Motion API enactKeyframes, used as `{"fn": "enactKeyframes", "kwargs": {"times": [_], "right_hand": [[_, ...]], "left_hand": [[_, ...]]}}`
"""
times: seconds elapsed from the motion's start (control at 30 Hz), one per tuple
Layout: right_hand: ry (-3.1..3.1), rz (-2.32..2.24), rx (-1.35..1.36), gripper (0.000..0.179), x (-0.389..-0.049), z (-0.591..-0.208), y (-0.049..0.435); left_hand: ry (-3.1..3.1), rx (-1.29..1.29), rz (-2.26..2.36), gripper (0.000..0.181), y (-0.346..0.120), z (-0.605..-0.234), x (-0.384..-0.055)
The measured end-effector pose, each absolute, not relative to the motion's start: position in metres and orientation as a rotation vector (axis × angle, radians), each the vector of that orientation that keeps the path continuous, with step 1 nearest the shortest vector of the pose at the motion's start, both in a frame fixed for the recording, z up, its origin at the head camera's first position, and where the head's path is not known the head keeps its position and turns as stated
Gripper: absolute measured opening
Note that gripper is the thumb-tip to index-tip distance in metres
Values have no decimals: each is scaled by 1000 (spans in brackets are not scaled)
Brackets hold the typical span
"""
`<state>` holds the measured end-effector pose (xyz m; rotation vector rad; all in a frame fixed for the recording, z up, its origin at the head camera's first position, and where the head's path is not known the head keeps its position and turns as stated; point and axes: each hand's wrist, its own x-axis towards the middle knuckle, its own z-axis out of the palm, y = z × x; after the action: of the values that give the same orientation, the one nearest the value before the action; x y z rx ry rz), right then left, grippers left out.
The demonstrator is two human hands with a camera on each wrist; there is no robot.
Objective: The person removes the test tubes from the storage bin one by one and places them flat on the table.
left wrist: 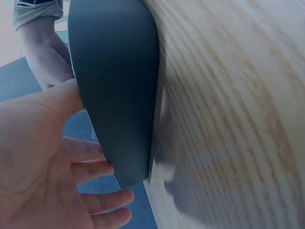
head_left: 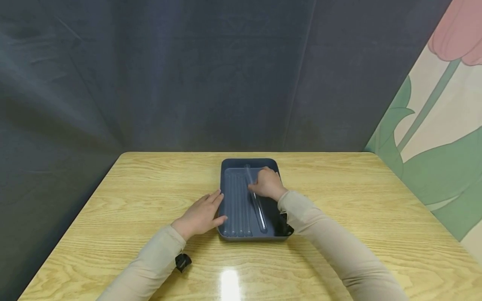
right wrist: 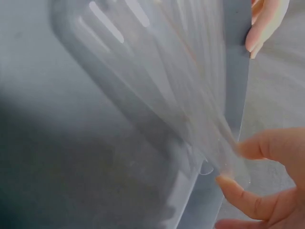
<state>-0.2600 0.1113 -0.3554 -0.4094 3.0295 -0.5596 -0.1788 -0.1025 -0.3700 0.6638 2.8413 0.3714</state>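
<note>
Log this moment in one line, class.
right hand: pinches clear tube | left hand: touches tray | other tubes: side by side in tray

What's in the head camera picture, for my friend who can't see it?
A person's right grip pinches a clear tube over a dark blue tray, where more clear tubes lie side by side. The left grip touches the tray, which sits on a wood-patterned table.

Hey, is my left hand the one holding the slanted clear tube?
No, the right hand pinches the slanted clear tube, while the left hand rests against the side of the tray.
</note>
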Motion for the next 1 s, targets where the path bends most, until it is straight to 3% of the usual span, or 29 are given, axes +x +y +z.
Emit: {"fn": "enactKeyframes", "kwargs": {"times": [1.0], "right_hand": [[3124,-683,-503,26,-249,-328,118]], "left_hand": [[2846,694,368,67,-101,-370,-179]]}}
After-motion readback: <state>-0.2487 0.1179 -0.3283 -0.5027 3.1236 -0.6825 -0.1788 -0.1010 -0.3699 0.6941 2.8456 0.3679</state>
